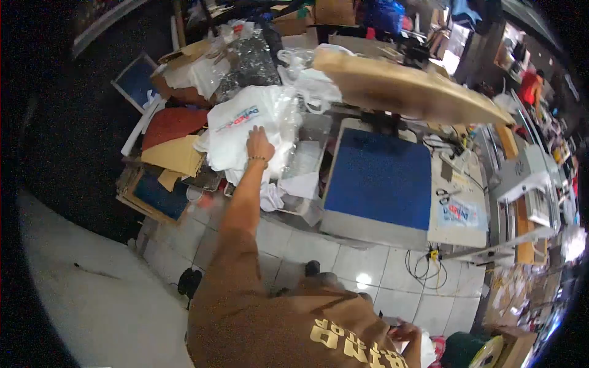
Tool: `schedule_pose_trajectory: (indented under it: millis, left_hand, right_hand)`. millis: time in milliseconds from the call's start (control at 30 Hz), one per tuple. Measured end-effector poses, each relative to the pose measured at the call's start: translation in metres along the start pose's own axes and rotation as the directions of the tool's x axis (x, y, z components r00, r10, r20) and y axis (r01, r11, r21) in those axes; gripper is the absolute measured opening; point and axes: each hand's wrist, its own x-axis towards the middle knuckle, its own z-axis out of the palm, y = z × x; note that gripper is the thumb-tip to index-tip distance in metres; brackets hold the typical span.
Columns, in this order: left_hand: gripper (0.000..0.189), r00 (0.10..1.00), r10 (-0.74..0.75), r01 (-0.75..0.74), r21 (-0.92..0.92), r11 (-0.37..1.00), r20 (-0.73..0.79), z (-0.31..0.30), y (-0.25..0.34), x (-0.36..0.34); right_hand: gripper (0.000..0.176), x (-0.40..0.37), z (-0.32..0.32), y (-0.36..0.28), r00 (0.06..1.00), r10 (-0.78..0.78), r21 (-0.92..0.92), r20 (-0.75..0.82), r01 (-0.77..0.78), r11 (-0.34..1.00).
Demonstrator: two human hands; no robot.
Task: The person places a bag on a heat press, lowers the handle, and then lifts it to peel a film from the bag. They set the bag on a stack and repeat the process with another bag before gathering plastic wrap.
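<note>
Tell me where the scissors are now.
In the head view, the scissors lie on the right side, right of the blue pad and just above the sheet with blue and red print.

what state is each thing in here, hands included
white cloth: on the pile, print facing up
left hand: open, over the white cloth
right hand: partly hidden, grip unclear
blue pad: flat, uncovered
scissors: lying down, opening unclear
printed sheet: print showing
cables: loosely looped
</note>
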Motion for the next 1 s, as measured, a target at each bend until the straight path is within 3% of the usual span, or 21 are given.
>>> schedule_pose_trajectory:
  millis: [67,100,133,167,200,267,333,400,433,500,533,567,633,667,733,767,800,867,900,967,1000]
  left_hand:
    - [0.042,0.959,-0.062,0.059,0.018,0.998,0.278,0.016,-0.012,0.003]
    - [0.027,0.893,-0.091,0.081,0.040,0.996,0.441,0.005,-0.011,0.007]
    - [0.027,0.891,-0.097,0.091,0.036,0.995,0.444,0.009,-0.017,0.001]
    - [0.020,0.929,-0.015,0.013,0.010,1.000,0.371,0.012,-0.021,-0.004]
    - [0.016,0.955,0.071,-0.070,-0.013,0.997,0.288,0.015,-0.022,-0.005]
    - [0.016,0.989,0.011,-0.018,0.041,0.999,0.148,0.014,-0.033,0.003]
    - [0.015,0.994,-0.105,0.105,-0.010,0.994,-0.042,-0.011,-0.042,0.022]
    - [0.019,0.960,-0.062,0.014,-0.174,0.985,-0.272,-0.056,-0.032,0.044]
    - [0.022,0.912,0.047,-0.160,-0.249,0.955,-0.407,-0.080,-0.017,0.051]
    - [0.020,0.960,0.184,-0.250,-0.345,0.905,-0.212,-0.141,0.033,0.044]
    - [0.020,0.960,0.269,-0.280,-0.381,0.881,-0.084,-0.159,0.056,0.032]
    - [0.018,0.928,0.361,-0.362,-0.456,0.813,-0.092,-0.168,0.078,0.014]
    - [0.017,0.862,0.494,-0.461,-0.585,0.667,-0.115,-0.184,0.127,-0.025]
    - [0.017,0.835,0.536,-0.479,-0.642,0.599,-0.123,-0.190,0.153,-0.048]
    - [0.022,0.726,0.687,-0.483,-0.693,0.535,0.024,-0.192,0.198,-0.098]
    - [0.024,0.671,0.741,-0.508,-0.709,0.489,0.031,-0.191,0.219,-0.124]
    - [0.025,0.611,0.791,-0.527,-0.727,0.440,0.036,-0.188,0.236,-0.149]
    - [0.023,0.615,0.788,-0.538,-0.744,0.396,-0.025,-0.168,0.260,-0.187]
    - [0.024,0.621,0.780,-0.546,-0.759,0.356,-0.081,-0.163,0.268,-0.199]
    - [0.026,0.646,0.764,-0.474,-0.792,0.384,-0.017,-0.179,0.269,-0.192]
    - [0.029,0.674,0.737,-0.395,-0.819,0.417,0.050,-0.183,0.267,-0.187]
  right_hand:
    - [0.088,-0.067,0.102,-0.039,0.914,-0.313,-0.330,-0.259,0.221,0.918]
    - [0.088,-0.094,0.148,-0.059,0.913,-0.310,-0.334,-0.267,0.214,0.918]
    - [0.089,-0.116,0.186,-0.078,0.875,-0.396,-0.488,-0.279,0.226,0.843]
    - [0.089,-0.131,0.220,-0.096,0.834,-0.480,-0.627,-0.271,0.226,0.746]
    - [0.089,-0.142,0.249,-0.113,0.829,-0.485,-0.626,-0.278,0.227,0.747]
    - [0.083,-0.155,0.300,-0.137,0.825,-0.521,-0.751,-0.221,0.197,0.630]
    - [0.075,-0.173,0.353,-0.157,0.812,-0.579,-0.828,-0.073,0.274,0.489]
    - [0.069,-0.183,0.401,-0.176,0.672,-0.738,-0.834,0.064,0.442,0.330]
    - [0.064,-0.173,0.401,-0.193,0.465,-0.881,-0.943,0.083,0.322,0.081]
    - [0.061,-0.187,0.465,-0.218,0.263,-0.945,-0.843,0.193,0.537,-0.022]
    - [0.066,-0.184,0.479,-0.235,0.251,-0.959,-0.741,0.134,0.667,0.072]
    - [0.075,-0.174,0.474,-0.262,0.220,-0.964,-0.642,0.149,0.763,0.075]
    - [0.080,-0.186,0.504,-0.278,0.250,-0.964,-0.311,0.095,0.927,0.210]
    - [0.080,-0.194,0.506,-0.280,0.242,-0.966,-0.305,0.088,0.930,0.206]
    - [0.087,-0.206,0.502,-0.280,0.267,-0.948,-0.181,0.172,0.955,0.236]
    - [0.078,-0.202,0.477,-0.286,0.242,-0.962,-0.237,0.125,0.949,0.208]
    - [0.060,-0.199,0.454,-0.288,0.084,-0.996,-0.491,0.021,0.869,0.063]
    - [0.045,-0.188,0.396,-0.290,0.072,-0.997,-0.633,0.031,0.773,0.036]
    - [0.045,-0.179,0.374,-0.287,0.072,-0.997,-0.629,0.028,0.776,0.039]
    - [0.031,-0.169,0.342,-0.279,-0.160,-0.981,-0.586,-0.109,0.807,-0.066]
    - [0.031,-0.173,0.328,-0.279,-0.161,-0.980,-0.585,-0.113,0.808,-0.066]
